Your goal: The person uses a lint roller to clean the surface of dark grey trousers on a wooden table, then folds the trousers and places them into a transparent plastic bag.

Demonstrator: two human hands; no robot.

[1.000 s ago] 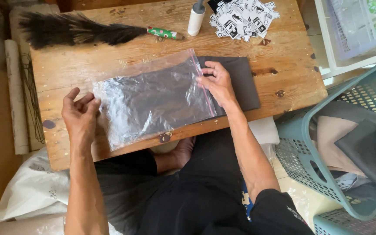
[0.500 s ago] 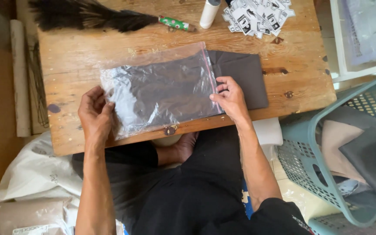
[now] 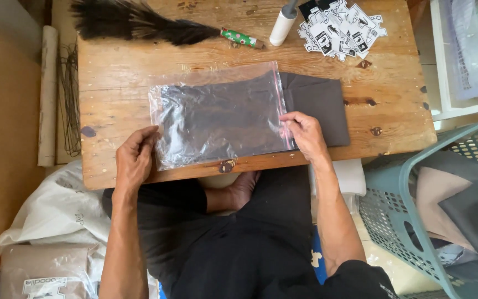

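Since half a second ago both hands have stayed at the two ends of the clear plastic bag (image 3: 219, 119), and the bag with the cloth inside sits in much the same place on the wooden table (image 3: 112, 83), while the view has shifted only slightly. At 9 o'clock of the bag, the left hand (image 3: 134, 160) rests with its fingers curled over the bag's closed end, pinching the plastic edge against the tabletop. At 3 o'clock of the bag, the right hand (image 3: 304, 135) lies flat and loosely open on the bag's mouth, its fingertips pressing on the red-lined zip strip. A dark brown folded cloth (image 3: 316, 108) lies mostly inside the bag, with one end sticking out past the mouth toward 3 o'clock, just beyond the right hand. At 12 o'clock on the table lies a black feather duster (image 3: 134, 22) with a green patterned handle, and near it, toward 1 o'clock, stands a white roller (image 3: 281, 25), touching or just beside a heap of black-and-white printed tags (image 3: 341, 27). Off the table at 4 o'clock stands a teal plastic basket (image 3: 399, 221) holding folded cloths. At 7 o'clock on the floor lies a white sack (image 3: 56, 210).
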